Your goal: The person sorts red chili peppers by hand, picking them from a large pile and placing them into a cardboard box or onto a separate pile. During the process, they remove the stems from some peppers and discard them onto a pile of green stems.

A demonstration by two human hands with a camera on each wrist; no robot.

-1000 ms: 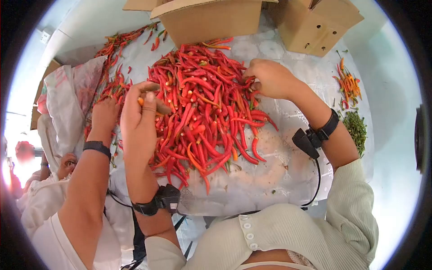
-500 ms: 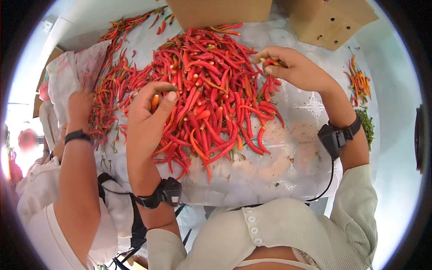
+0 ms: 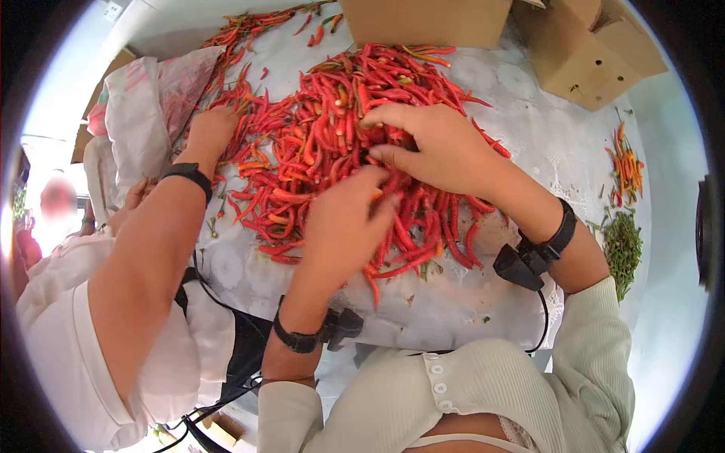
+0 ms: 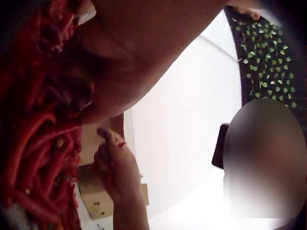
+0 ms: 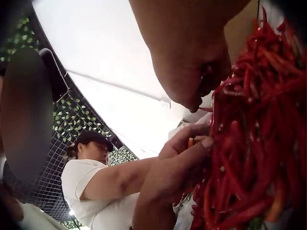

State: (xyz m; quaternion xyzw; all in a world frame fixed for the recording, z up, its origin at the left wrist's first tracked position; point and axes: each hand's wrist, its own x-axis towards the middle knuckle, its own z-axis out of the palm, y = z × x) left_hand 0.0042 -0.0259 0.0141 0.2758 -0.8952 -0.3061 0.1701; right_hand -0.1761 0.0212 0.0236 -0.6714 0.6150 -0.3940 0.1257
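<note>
A large heap of red chilies (image 3: 325, 136) lies on the covered table, and it also fills the left side of the left wrist view. My left hand (image 3: 340, 226), blurred, is low over the heap's front, with an orange chili (image 5: 191, 142) in its curled fingers in the right wrist view. Just above it my right hand (image 3: 445, 151) reaches over the heap's middle, its fingers bent around chilies mostly hidden by the palm. The two hands are close together, fingertips pointing into the heap.
Cardboard boxes (image 3: 423, 23) stand along the back. At the right lie a small orange chili pile (image 3: 627, 166) and green stems (image 3: 623, 253). Another person's arm (image 3: 155, 264) reaches in from the left, near a cloth sack (image 3: 136, 113).
My left hand has moved right, across the front of the heap. My right hand, which went out to the right holding chilies, has come back left over the heap. The head view has shifted.
</note>
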